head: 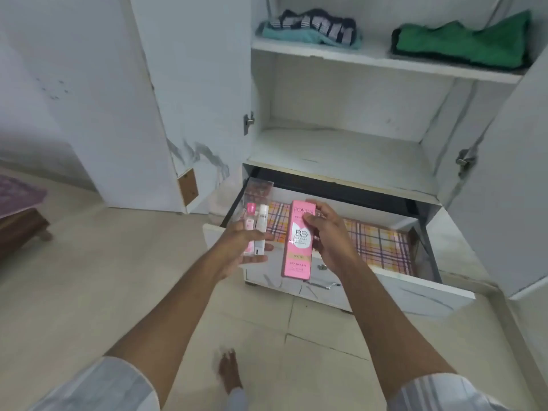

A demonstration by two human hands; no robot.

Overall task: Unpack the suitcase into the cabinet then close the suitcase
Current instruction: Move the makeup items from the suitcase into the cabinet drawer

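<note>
Hands met above the open cabinet drawer (385, 287). The right hand (329, 232) gripped a pink Pond's BB cream box (297, 241) upright, fingers curled round its right edge. The left hand (240, 247) held a clear pack of small bottles (257, 223) over the drawer's left end. Plaid cloth (382, 247) lined the drawer. Folded green clothes (465, 44) and striped clothes (314, 28) lay on the top shelf
</note>
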